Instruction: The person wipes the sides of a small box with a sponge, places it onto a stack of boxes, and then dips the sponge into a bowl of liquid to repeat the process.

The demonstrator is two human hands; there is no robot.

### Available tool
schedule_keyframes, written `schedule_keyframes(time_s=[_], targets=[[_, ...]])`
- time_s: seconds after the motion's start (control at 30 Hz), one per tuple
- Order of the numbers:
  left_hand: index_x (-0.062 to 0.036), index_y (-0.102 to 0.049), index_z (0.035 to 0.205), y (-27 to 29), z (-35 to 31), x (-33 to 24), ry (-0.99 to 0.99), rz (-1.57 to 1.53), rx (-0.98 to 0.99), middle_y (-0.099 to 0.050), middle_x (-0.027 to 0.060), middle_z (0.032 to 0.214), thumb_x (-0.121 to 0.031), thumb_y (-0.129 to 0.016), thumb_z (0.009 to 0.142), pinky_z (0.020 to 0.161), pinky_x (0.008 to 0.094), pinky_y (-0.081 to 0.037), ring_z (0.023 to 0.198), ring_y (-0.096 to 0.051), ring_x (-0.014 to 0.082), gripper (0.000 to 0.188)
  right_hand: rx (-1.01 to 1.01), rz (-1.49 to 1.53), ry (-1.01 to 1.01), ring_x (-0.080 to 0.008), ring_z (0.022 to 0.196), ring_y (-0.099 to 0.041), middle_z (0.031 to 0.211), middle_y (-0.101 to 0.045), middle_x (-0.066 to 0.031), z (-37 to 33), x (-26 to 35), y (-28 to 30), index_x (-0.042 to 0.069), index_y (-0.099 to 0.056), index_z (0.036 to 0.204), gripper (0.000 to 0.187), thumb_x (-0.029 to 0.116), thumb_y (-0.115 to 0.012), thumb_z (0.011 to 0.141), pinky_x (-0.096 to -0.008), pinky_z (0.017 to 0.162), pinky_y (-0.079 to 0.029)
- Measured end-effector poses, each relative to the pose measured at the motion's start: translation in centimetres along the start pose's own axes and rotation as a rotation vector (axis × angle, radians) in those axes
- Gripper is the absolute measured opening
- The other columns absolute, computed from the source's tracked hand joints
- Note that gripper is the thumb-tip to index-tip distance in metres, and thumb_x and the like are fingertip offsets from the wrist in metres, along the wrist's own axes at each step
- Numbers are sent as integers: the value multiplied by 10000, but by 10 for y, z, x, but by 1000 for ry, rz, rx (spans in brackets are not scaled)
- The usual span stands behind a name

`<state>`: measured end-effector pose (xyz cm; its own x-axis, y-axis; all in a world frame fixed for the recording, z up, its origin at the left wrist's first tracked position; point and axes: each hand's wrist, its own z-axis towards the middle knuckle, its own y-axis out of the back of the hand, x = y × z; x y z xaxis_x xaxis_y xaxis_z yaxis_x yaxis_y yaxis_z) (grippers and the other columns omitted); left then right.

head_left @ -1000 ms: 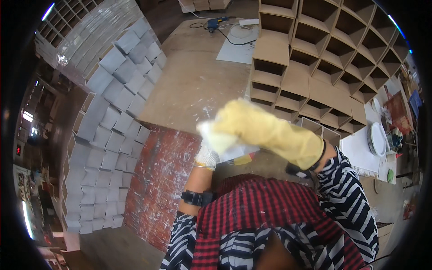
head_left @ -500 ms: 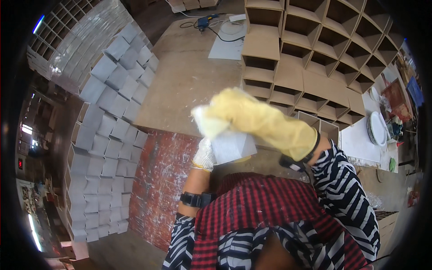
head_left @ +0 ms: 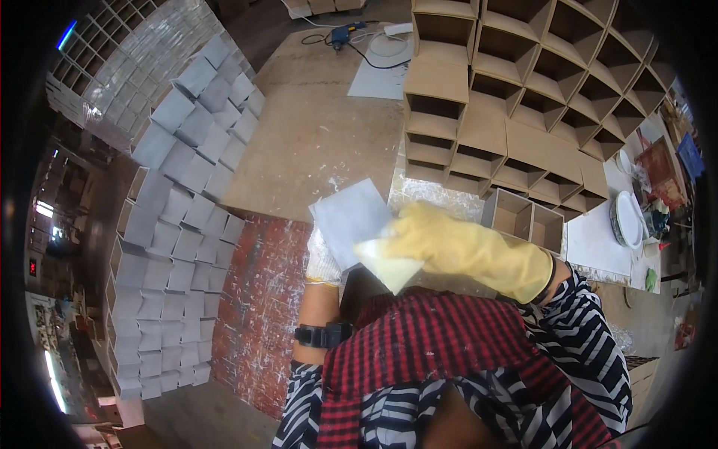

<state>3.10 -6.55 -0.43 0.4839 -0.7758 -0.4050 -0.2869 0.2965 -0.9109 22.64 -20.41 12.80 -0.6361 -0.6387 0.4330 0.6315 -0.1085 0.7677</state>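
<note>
A grey panel (head_left: 351, 221) is held at a tilt in front of a checked apron (head_left: 426, 333). Its lower left edge is grasped by the left hand (head_left: 321, 256), clad in a white knit glove; the fingers are mostly hidden behind the panel. A pale pad (head_left: 390, 268), blurred in part, is clutched by the right hand (head_left: 419, 230), clad in a long yellow glove. The pad is held over the panel's lower right corner; whether the two touch cannot be told. Beyond the hands, a blue drill (head_left: 344, 34) is laid at the far end of a brown board (head_left: 314, 138), beside a white sheet (head_left: 372, 81). To the left, white boxes (head_left: 153, 144) are stacked beside a red board (head_left: 258, 314) streaked with white. To the right, brown boxes (head_left: 486, 129) are stacked openings forward, and a white basin (head_left: 630, 217) is set on a pale table (head_left: 598, 243).
</note>
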Motion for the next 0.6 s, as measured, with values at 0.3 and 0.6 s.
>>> schedule_keyframes(time_s=[0.3, 0.6], targets=[[-7, -425, 1419, 10, 5, 15, -105, 893, 94, -534, 130, 1388, -200, -380, 1069, 1052, 366, -446, 1232, -532, 240, 402, -318, -218, -130, -362, 802, -640, 823, -641, -125, 18, -62, 39, 134, -672, 1043, 445, -2, -757, 628, -444, 677, -516], [8, -441, 1412, -26, -8, 19, 25, 931, -145, -539, 140, 1393, -195, -418, 1050, 1056, 389, -448, 1247, -533, 261, 415, -7, -265, 2, -296, 793, -637, 815, -644, -81, 55, -12, 15, 155, -685, 1055, 349, 83, -714, 715, -428, 672, -502]])
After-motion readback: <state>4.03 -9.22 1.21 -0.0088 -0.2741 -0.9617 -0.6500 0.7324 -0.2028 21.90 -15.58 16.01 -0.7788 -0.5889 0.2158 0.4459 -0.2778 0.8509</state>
